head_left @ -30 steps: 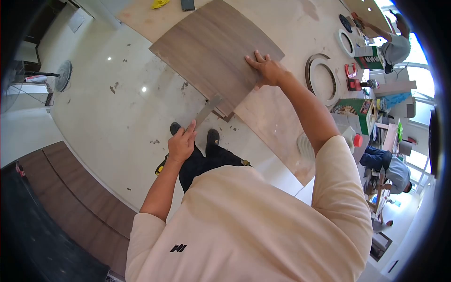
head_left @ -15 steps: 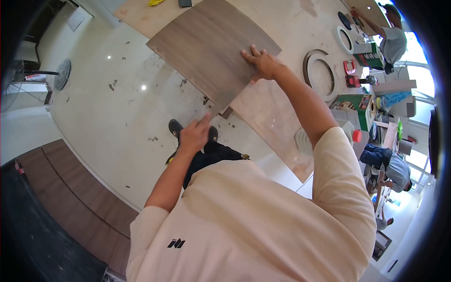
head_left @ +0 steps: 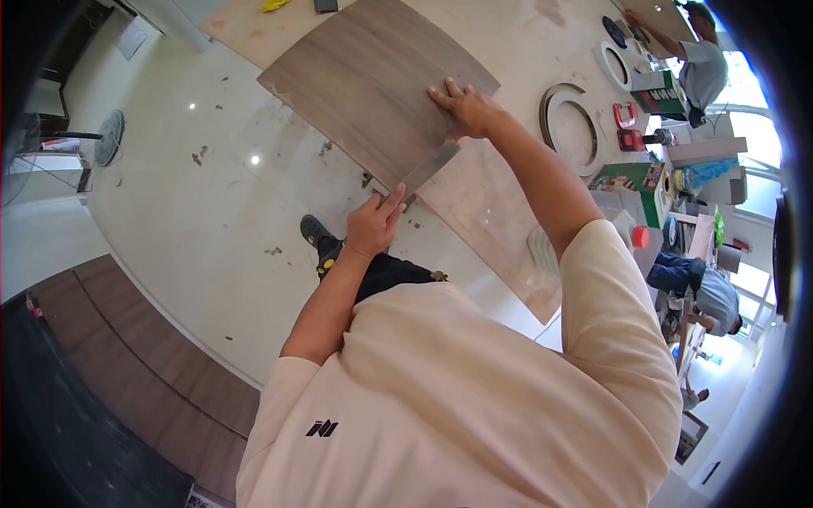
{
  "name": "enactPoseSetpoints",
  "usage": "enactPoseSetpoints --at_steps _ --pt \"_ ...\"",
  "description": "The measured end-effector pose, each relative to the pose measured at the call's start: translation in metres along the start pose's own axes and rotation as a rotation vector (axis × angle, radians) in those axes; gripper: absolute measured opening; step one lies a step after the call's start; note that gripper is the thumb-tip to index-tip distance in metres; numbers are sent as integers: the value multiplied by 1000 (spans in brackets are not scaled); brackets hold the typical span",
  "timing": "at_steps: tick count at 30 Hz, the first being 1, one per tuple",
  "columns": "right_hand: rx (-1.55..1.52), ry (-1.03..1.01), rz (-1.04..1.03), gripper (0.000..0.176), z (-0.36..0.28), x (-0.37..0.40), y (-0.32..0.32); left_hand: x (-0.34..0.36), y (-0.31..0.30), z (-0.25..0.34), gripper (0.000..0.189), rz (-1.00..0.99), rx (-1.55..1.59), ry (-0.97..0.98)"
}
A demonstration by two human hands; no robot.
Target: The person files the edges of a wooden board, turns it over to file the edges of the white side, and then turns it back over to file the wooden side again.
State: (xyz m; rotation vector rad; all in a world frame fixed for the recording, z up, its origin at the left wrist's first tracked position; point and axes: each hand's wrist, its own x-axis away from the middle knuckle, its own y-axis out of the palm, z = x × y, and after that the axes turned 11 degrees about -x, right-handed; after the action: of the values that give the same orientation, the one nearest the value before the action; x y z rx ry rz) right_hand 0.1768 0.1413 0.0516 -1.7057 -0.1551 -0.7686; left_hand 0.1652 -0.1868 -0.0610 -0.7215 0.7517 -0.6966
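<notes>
My left hand (head_left: 375, 224) is closed around the near end of a flat grey file (head_left: 434, 172), with the index finger stretched along it. The file's blade lies against the near edge of a brown wood-grain panel (head_left: 364, 85). My right hand (head_left: 467, 110) rests on top of the panel near its right corner, fingers spread and pressing down. The panel lies on a pale worktable (head_left: 500, 216) and reaches its left edge. My fingers hide the file's grip end.
Rolls of edge banding (head_left: 572, 131), a red clamp (head_left: 625, 116) and green boxes (head_left: 648, 190) stand on the right of the table. Scraps litter the floor (head_left: 220, 203). A fan (head_left: 110, 137) stands at left. Co-workers (head_left: 703, 72) work at right.
My left hand has moved up and right, pushing the file further along the panel's edge towards my right hand. My right hand stays on the panel; the view has shifted slightly.
</notes>
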Motion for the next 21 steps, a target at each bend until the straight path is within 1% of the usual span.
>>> enactPoseSetpoints --at_steps 2,5,8,11,14,17,20,21 --pt "22 2 6 125 3 -5 -1 -8 -2 0 51 24 28 -13" --pt "1 17 3 126 -1 -5 -2 34 -17 -35 50 34 3 -116" --pt "-2 6 7 127 0 -6 0 48 -20 -46 49 -77 -22 -184" --pt "9 15 9 127 -5 0 -6 -2 -14 -3 50 -81 -59 -72" --pt "14 2 8 127 1 -4 -3 -15 -29 6 49 -163 -125 -84" --pt "-4 15 5 127 1 -4 -3 25 -44 -22 50 -101 -121 -160" --pt "-10 21 -5 127 0 -7 -1 40 -48 -30 51 -216 -148 -213" --pt "-18 23 1 126 0 -7 -1 28 -42 -23 51 -194 -145 -177"
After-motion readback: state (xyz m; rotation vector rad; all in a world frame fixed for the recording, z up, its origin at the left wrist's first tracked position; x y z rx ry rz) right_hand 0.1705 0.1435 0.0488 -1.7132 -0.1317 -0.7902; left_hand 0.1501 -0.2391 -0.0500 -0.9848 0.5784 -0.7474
